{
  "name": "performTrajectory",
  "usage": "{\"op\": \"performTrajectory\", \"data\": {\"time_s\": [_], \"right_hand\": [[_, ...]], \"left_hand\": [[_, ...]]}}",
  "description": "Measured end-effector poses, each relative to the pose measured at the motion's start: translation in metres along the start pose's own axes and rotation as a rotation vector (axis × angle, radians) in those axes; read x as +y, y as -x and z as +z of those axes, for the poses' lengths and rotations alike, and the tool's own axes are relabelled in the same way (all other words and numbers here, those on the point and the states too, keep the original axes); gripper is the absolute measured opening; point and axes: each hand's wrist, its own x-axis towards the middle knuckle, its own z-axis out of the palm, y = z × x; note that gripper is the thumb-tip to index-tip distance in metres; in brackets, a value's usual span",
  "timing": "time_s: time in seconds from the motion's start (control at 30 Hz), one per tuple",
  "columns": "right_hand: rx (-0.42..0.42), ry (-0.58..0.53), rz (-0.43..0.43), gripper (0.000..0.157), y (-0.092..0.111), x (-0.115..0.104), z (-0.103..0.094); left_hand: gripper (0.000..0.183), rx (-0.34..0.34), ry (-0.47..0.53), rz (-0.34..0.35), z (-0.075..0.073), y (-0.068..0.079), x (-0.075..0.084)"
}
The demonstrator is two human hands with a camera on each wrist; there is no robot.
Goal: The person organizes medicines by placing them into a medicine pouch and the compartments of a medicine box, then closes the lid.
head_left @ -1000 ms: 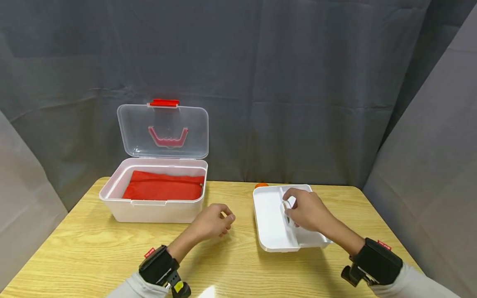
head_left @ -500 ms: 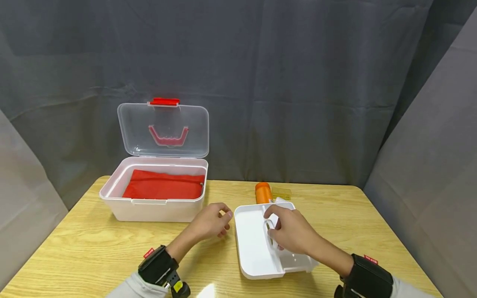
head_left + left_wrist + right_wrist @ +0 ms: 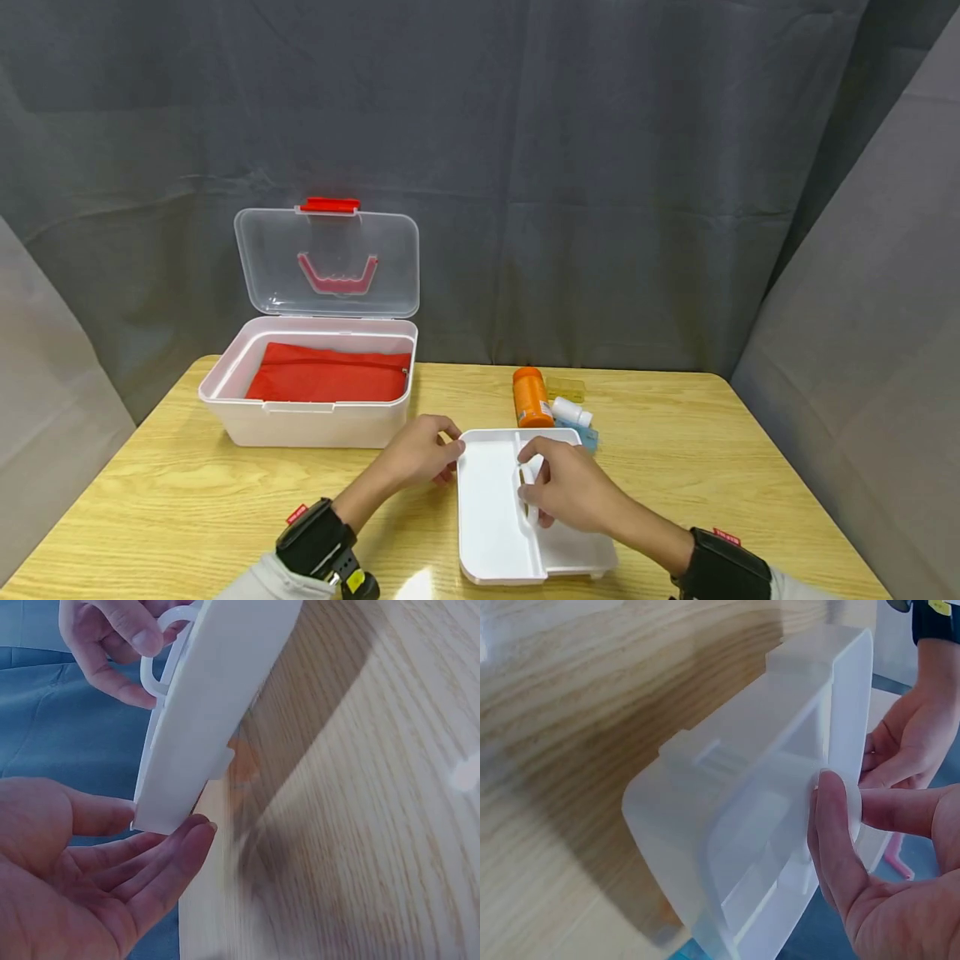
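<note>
A white divided tray (image 3: 491, 533) is held up over the table, its shadow on the wood in both wrist views. My right hand (image 3: 573, 492) pinches the tray's looped handle (image 3: 150, 671) at the middle divider. At the left rim is my left hand (image 3: 423, 450); in the left wrist view its thumb (image 3: 105, 816) meets one side of the tray's edge and its fingers (image 3: 176, 866) lie on the other. From the right wrist, the tray's side wall (image 3: 697, 772) shows tilted, with the right fingers (image 3: 836, 832) on the handle.
A clear-lidded white box (image 3: 307, 425) holding a red zip pouch (image 3: 330, 375) stands open at the left. Behind the tray lie an orange bottle (image 3: 532, 400), a small white bottle (image 3: 572, 412), a yellow flat item (image 3: 566, 389) and a blue one (image 3: 587, 437).
The tray has moved left and toward me in my right hand, uncovering the bottles and flat items behind it. Its left rim has come to my nearly still left hand, which now touches it.
</note>
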Motion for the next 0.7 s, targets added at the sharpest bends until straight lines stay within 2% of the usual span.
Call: {"op": "performTrajectory", "data": {"time_s": [0.33, 0.7], "right_hand": [[-0.025, -0.067, -0.012, 0.035, -0.005, 0.010, 0.015], [-0.027, -0.099, -0.012, 0.038, -0.006, 0.009, 0.026]], "left_hand": [[0.013, 0.039, -0.097, 0.017, 0.001, 0.000, -0.008], [0.010, 0.085, -0.195, 0.049, 0.000, -0.003, -0.017]]}}
